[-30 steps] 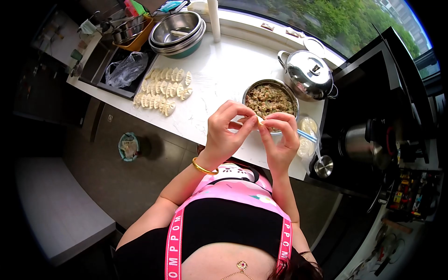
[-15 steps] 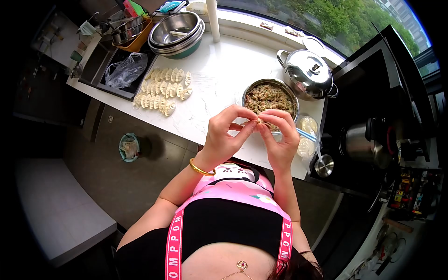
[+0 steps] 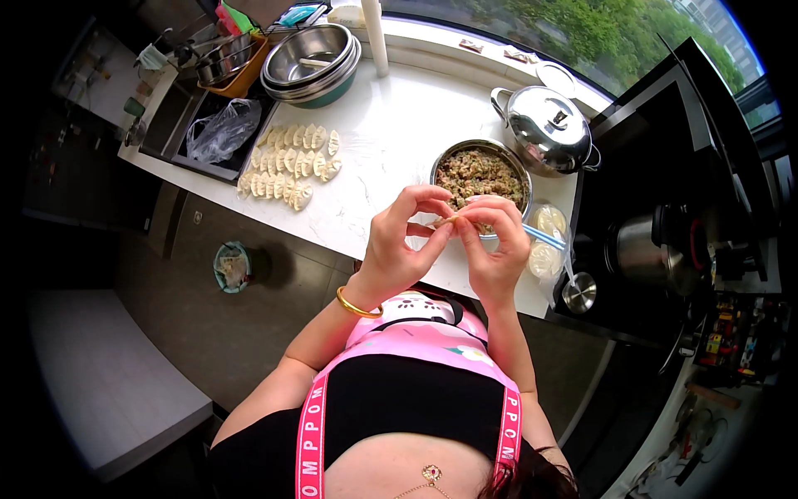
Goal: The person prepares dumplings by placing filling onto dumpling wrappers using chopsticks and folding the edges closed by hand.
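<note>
Above the counter's front edge, my left hand (image 3: 399, 237) and my right hand (image 3: 496, 249) meet at the fingertips. Between them they pinch a small dumpling (image 3: 446, 221), mostly hidden by the fingers. Just beyond is a steel bowl of minced filling (image 3: 480, 176), with blue chopsticks (image 3: 544, 237) at its right side. Round dumpling wrappers (image 3: 549, 241) in clear plastic lie to the right of my right hand. Rows of pleated dumplings (image 3: 287, 162) lie on the counter to the left.
A lidded steel pot (image 3: 549, 129) stands behind the filling bowl. Nested basins (image 3: 312, 66) sit at the back left, beside a sink with a plastic bag (image 3: 223, 131). A ladle (image 3: 579, 293) and another pot (image 3: 652, 254) are at the right, by the stove. On the floor is a bin (image 3: 232, 266).
My fingertips have shifted slightly along the dumpling, and a bit more of it shows by my left fingers. Both hands remain in nearly the same place.
</note>
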Action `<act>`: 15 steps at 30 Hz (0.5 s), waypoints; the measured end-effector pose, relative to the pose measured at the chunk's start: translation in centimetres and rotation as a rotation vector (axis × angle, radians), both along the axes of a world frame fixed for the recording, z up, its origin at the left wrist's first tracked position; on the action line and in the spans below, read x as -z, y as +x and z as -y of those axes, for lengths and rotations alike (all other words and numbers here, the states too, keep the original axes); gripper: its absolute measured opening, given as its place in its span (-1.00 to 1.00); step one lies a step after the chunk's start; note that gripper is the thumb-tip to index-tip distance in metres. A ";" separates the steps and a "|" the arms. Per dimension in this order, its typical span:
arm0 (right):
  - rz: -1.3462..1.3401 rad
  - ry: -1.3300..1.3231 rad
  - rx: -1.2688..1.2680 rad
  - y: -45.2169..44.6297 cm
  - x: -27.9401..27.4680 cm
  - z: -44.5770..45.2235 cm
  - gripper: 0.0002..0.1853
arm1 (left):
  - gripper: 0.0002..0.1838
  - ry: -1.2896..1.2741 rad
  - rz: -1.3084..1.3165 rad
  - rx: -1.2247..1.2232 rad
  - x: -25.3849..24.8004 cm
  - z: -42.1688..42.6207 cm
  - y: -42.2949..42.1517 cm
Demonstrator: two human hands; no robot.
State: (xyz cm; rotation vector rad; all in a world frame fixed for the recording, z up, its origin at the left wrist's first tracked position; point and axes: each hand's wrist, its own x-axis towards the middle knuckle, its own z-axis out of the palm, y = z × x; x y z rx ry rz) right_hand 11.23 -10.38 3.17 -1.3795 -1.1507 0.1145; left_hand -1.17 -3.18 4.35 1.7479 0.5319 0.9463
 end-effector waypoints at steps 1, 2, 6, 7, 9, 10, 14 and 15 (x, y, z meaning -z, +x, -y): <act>0.000 0.001 0.001 -0.1 0.0 0.0 -0.89 | -0.63 0.001 0.000 0.001 0.0 0.0 0.0; -0.001 0.010 0.009 -0.2 0.1 -0.1 -0.89 | -0.62 0.003 -0.002 0.000 0.0 0.0 0.0; 0.060 0.007 0.006 0.1 0.6 0.0 -0.80 | -0.62 -0.050 0.000 0.002 0.2 -0.2 -0.1; 0.060 0.007 0.006 0.1 0.3 0.0 -0.80 | -0.62 -0.050 0.000 0.001 0.2 -0.3 -0.1; 0.020 -0.043 -0.019 0.1 -0.7 0.2 -0.67 | -0.62 -0.156 0.039 0.008 0.1 -0.4 -0.1; 0.020 -0.043 -0.019 0.1 -0.8 0.4 -0.67 | -0.62 -0.156 0.040 0.008 0.1 -0.5 -0.1; 0.004 -0.025 0.030 0.2 -0.8 0.9 -0.63 | -0.69 -0.232 0.110 -0.009 0.0 -0.6 -0.2; -0.005 -0.007 0.040 0.2 -0.4 0.9 -0.68 | -0.72 -0.256 0.133 -0.019 0.0 -0.6 -0.2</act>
